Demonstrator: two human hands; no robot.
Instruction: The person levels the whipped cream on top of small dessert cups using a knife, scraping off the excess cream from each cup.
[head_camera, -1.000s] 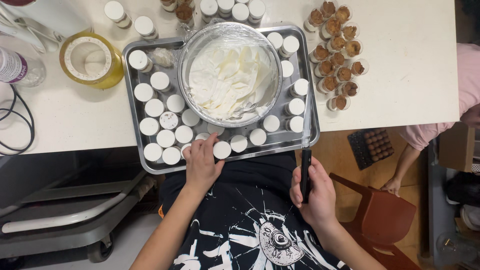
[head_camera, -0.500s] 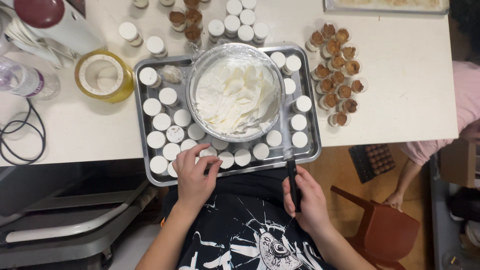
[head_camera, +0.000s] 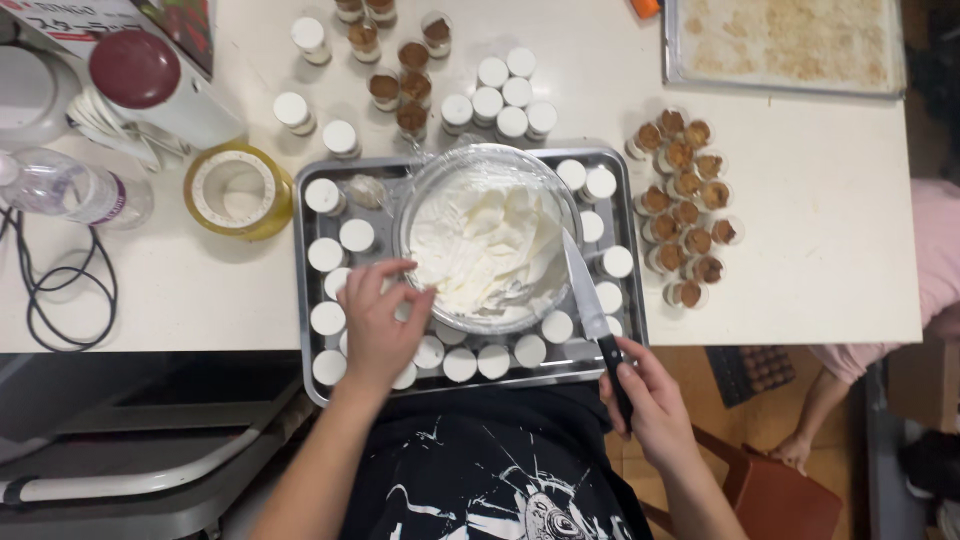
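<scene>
We see a knife (head_camera: 592, 313) with a shiny flat blade and a black handle. It lies long and thin over the right side of the metal tray (head_camera: 303, 290), tip up on the rim of the glass bowl (head_camera: 487, 238) of fluffy white cream. Our right hand (head_camera: 655, 408) wraps its fingers tight round the handle. Our left hand (head_camera: 380, 325) has fingers spread, touching the bowl's near-left rim, over small round white-topped cups (head_camera: 327, 254).
</scene>
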